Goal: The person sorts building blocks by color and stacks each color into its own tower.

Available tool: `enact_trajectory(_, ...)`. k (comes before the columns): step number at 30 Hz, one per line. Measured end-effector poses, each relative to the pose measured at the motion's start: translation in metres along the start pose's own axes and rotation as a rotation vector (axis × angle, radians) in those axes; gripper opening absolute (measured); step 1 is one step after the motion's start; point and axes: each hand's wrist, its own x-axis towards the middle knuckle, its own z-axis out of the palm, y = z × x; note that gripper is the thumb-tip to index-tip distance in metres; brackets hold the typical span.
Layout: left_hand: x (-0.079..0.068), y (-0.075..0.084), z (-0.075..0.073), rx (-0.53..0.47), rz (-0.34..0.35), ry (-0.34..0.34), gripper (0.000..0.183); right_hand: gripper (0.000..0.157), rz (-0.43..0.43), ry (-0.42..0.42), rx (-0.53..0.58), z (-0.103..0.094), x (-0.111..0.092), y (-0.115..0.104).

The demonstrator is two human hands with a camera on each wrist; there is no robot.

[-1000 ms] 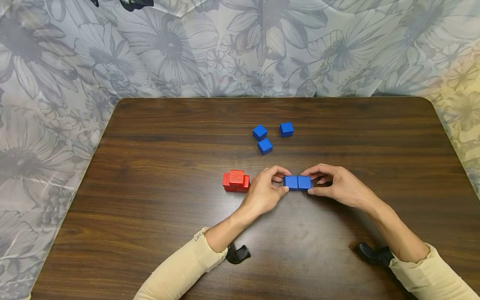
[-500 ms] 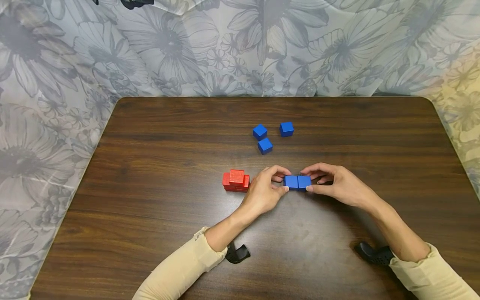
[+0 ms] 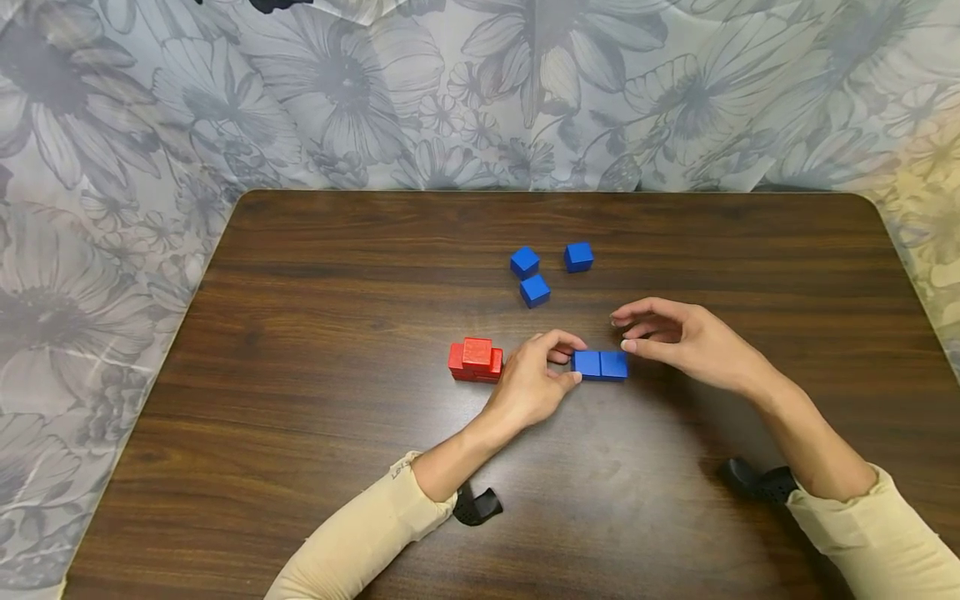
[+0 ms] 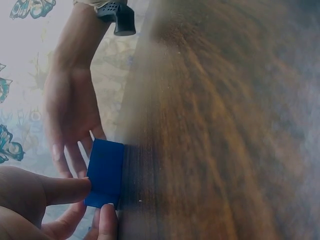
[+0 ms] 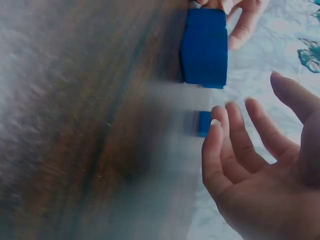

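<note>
Two blue cubes stand side by side on the wooden table, a left cube (image 3: 587, 365) and a right cube (image 3: 613, 365), faces together in a short row. My left hand (image 3: 525, 383) pinches the left cube between thumb and fingers, and the left wrist view shows fingertips against the blue block (image 4: 104, 172). Raised just right of the row, my right hand (image 3: 678, 342) holds nothing; its fingers are loosely bent and spread. In the right wrist view a gap separates that hand (image 5: 270, 165) from the blue row (image 5: 205, 47).
Left of my left hand sits a small stack of red blocks (image 3: 477, 357), with one block on top. Farther back lie three loose blue cubes, a left one (image 3: 525, 262), a front one (image 3: 535, 291) and a right one (image 3: 578, 257). Floral cloth (image 3: 450, 100) hangs behind the table.
My right hand has let go of the right blue cube and moved up and away from it. The left hand keeps its pinch, and the two-cube row stays in place.
</note>
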Motion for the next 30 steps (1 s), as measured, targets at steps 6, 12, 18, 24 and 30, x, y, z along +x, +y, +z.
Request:
enact_trajectory(6, 0.001, 0.000, 0.000, 0.000, 0.005, 0.005, 0.033, 0.037, 0.017, 0.020, 0.002, -0.003, 0.009, -0.002)
enact_trajectory(12, 0.000, 0.001, -0.001, 0.001, -0.003, -0.003, 0.033, 0.039, 0.021, 0.032, 0.002, -0.007, 0.018, 0.001)
enact_trajectory(18, 0.000, 0.001, -0.001, 0.008, -0.008, -0.007, 0.032, 0.040, 0.022, 0.046, -0.004, -0.011, 0.025, 0.002)
enact_trajectory(24, 0.000, 0.001, -0.001, 0.003, -0.009, -0.004, 0.032, 0.041, -0.004, 0.049, -0.012, -0.015, 0.031, 0.002)
enact_trajectory(30, 0.000, 0.000, 0.000, -0.005, -0.012, -0.002, 0.032, 0.040, 0.002, 0.076, -0.020, -0.015, 0.038, 0.002)
